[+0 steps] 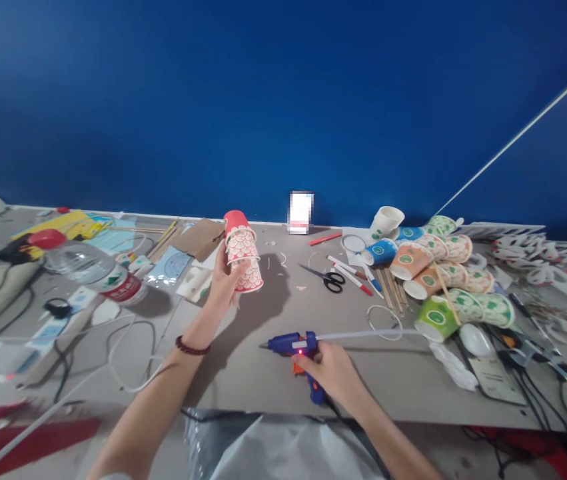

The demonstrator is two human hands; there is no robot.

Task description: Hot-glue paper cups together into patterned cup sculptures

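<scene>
In the head view my left hand (224, 280) is wrapped round a stack of red-and-white patterned paper cups (244, 257), held tilted above the table left of centre. My right hand (330, 370) grips a blue glue gun (290, 343) with an orange trigger. A small red light glows on its side. The nozzle points left, toward my left forearm, and a long translucent glue stick (373, 333) sticks out of its back end. Between the cups and the glue gun there is a gap; they do not touch.
Black-handled scissors (333, 281), a red marker (324, 239) and other pens lie mid-table. Stacked paper cups (436, 320) in several colours crowd the right, near wooden sticks (388, 290). On the left are a plastic bottle (96, 270), a power strip (56, 337) and loose cables.
</scene>
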